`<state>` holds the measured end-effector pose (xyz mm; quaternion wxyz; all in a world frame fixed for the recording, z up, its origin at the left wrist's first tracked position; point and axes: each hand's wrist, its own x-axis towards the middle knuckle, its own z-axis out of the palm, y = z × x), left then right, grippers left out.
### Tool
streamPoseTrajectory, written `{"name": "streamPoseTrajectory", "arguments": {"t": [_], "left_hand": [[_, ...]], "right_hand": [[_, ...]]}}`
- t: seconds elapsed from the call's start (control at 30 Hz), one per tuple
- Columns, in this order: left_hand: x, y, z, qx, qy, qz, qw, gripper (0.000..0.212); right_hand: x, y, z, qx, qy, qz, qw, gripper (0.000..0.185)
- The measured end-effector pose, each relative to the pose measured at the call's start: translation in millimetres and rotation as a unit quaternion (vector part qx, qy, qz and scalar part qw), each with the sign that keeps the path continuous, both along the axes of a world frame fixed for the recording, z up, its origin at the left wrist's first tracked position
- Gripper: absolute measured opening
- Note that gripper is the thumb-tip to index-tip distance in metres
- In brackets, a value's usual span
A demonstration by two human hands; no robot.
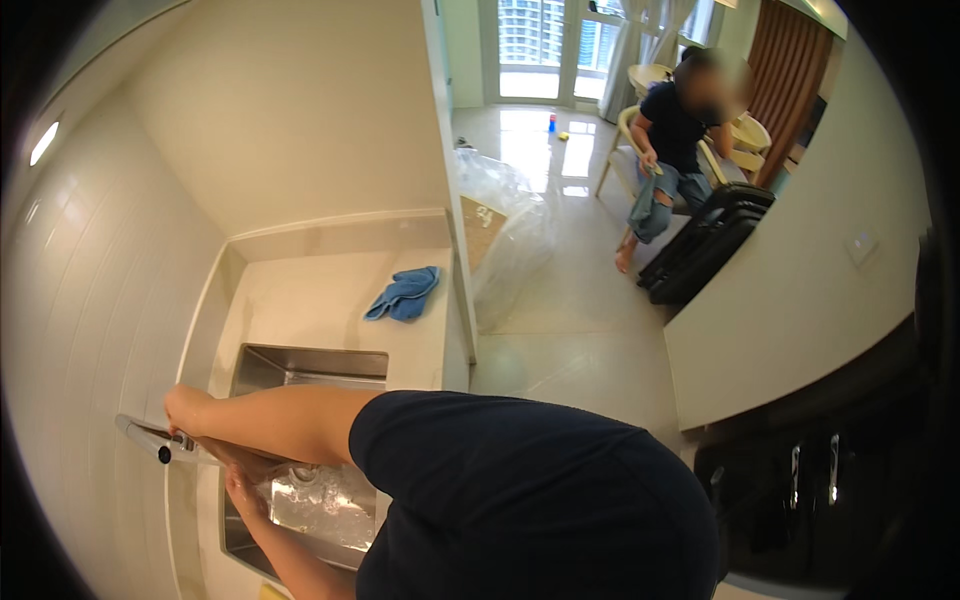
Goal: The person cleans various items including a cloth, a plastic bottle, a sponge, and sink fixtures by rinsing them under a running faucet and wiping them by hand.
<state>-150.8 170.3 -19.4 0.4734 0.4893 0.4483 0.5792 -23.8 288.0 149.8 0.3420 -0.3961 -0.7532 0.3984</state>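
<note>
My right hand (187,409) reaches across the stainless steel sink to the chrome faucet (142,437) at the wall side. Its fingers are mostly hidden, so whether it grips the faucet's lever is unclear. Lower down, my left hand (244,489) is wet and close to the faucet's outlet, over the near bowl (322,506). Water runs and splashes around the drain there. A brownish surface between my forearms is partly covered, and I cannot make out what it is. Beyond my right arm lies the other sink bowl (315,360).
A blue cloth (405,292) lies crumpled on the pale countertop (300,292). Past the wall's end, plastic sheeting (517,247) covers part of the floor. A seated person (679,142) holds a cloth beside a black suitcase (697,240). Dark glossy cabinets (810,517) stand behind me.
</note>
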Motion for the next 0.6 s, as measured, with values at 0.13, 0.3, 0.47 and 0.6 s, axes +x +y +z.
{"name": "streamPoseTrajectory", "arguments": {"t": [0.13,0.3,0.47,0.6], "left_hand": [[-4.5,-16.5,-56.4,-0.159,0.049,0.036,0.985,0.057],[18.0,15.4,-65.0,-0.227,-0.006,0.084,0.97,0.053],[45.0,63.2,-50.4,-0.206,-0.157,0.053,0.964,0.044],[8.6,87.8,-76.1,-0.12,-0.16,-0.043,0.979,0.037]], "right_hand": [[8.8,15.6,-19.1,0.034,0.197,-0.037,0.979,0.011],[-9.3,37.9,-86.1,0.153,-0.218,-0.016,0.964,0.01],[-47.6,49.4,-127.8,0.279,-0.384,0.231,0.85,0.021],[-74.4,46.6,-123.9,0.249,-0.367,0.271,0.854,0.025]]}}
